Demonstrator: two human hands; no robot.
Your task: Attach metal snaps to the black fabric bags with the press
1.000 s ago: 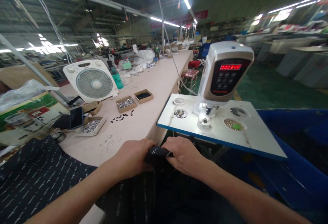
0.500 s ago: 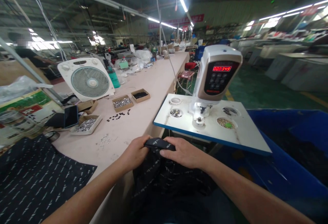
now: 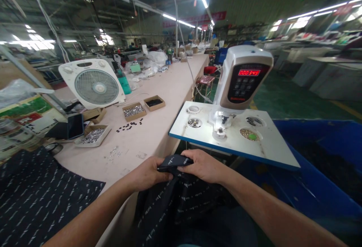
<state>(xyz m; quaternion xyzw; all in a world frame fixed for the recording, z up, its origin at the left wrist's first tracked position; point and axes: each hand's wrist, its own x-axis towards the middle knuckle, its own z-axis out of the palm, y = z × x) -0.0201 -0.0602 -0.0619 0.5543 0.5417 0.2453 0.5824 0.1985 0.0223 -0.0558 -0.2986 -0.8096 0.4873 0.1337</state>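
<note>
Between my two hands is a black garment (image 3: 175, 198) with rows of small white print, its folded edge pulled across from one hand to the other. My left hand (image 3: 151, 173) pinches the left end of that edge, the thumb lying on top. My right hand (image 3: 202, 167) grips the right end, thumb in front and fingers behind. The rest of the cloth hangs down towards my lap. Just beyond my hands stands a snap-fastening press (image 3: 240, 77) with a lit red counter, on a white board (image 3: 192, 141) with round cups of small metal parts.
On the long table (image 3: 158, 130) to the left are a fan (image 3: 97, 85), small boxes of metal fasteners (image 3: 133, 111), a box of black parts (image 3: 154, 103) and loose pieces. Another printed cloth (image 3: 42, 198) lies at left. A blue bin (image 3: 325, 137) stands at right.
My left hand has shifted its hold, its thumb now lying along the front of the folded edge. More of the printed cloth shows below my hands. The view has turned slightly.
</note>
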